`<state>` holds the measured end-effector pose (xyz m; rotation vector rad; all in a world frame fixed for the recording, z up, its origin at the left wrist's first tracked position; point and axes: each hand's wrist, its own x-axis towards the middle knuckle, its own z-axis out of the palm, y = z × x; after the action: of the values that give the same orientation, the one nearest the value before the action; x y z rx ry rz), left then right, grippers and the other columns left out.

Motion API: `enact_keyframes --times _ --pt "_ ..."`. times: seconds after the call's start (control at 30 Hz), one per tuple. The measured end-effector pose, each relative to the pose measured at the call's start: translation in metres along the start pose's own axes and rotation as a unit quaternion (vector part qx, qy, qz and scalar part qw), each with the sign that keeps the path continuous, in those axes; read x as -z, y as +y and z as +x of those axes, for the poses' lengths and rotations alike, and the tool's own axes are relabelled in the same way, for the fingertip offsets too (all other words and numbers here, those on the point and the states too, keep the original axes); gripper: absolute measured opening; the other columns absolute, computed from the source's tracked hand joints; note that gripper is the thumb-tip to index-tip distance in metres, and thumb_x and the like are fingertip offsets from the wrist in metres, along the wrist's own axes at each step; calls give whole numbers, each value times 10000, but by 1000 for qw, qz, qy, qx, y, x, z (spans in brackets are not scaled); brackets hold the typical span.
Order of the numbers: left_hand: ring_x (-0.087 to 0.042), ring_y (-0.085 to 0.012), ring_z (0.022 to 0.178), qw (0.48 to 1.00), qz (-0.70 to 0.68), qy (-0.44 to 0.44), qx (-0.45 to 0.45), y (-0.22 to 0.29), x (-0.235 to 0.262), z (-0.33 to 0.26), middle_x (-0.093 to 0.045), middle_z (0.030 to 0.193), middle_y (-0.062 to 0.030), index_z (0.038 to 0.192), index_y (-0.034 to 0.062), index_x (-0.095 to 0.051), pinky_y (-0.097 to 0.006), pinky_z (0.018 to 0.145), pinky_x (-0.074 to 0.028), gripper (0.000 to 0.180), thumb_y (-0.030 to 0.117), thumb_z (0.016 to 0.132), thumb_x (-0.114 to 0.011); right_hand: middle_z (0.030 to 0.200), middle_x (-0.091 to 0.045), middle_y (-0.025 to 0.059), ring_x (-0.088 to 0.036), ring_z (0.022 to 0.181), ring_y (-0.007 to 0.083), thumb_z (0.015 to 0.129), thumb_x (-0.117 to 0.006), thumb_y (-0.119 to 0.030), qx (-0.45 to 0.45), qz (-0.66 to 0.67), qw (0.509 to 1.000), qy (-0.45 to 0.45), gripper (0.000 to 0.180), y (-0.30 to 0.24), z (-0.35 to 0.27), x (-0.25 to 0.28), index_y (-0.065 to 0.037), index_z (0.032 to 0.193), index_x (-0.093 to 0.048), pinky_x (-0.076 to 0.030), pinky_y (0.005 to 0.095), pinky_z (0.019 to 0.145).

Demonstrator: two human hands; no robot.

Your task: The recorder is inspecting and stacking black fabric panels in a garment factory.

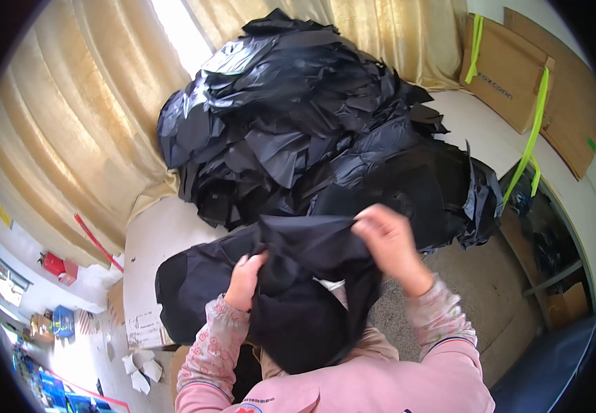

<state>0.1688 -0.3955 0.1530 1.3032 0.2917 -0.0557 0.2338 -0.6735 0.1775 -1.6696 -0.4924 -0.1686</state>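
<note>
A piece of black fabric is stretched between my hands above my lap, its lower part sagging in a loop with a gap through it. My left hand grips its left side, thumb uppermost. At the upper right corner, my right hand pinches the edge, slightly blurred. More black fabric lies flat on the white table to the left, partly hidden behind the held piece. Just beyond my hands rises a large heap of black fabric pieces, some shiny, some matte.
Tan curtains hang behind the heap. Cardboard boxes with yellow-green straps stand at the far right. Paper scraps lie on the floor at lower left. A dark seat-like surface is at lower right.
</note>
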Motion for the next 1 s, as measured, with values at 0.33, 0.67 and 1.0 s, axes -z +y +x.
enact_keyframes --times 0.33,0.67,1.0 --pt "-614 -164 1028 938 -2 -342 53 -6 6 -23 -656 1140 -60 1240 -26 -562 -316 949 -473 662 69 670 -884 862 -686 77 -661 770 271 738 -782 -276 278 -443 821 -230 240 73 50 -10 -110 888 -695 -518 382 690" --pt "-630 -175 1006 958 -158 -199 -132 7 -7 -14 -655 1109 -64 1185 30 -591 -316 884 -502 395 229 868 -715 1012 -641 135 -640 882 317 773 -768 -159 328 -173 927 -62 430 -61 -13 -75 -31 1145 -593 -525 400 782" --pt "-610 -107 992 956 -173 -109 -210 43 24 -4 -662 1051 -26 1080 19 -634 -272 883 -484 150 53 941 -588 773 -613 105 -618 638 294 802 -734 -164 278 -190 938 -86 262 -38 17 -52 -65 1030 -651 -479 359 557"
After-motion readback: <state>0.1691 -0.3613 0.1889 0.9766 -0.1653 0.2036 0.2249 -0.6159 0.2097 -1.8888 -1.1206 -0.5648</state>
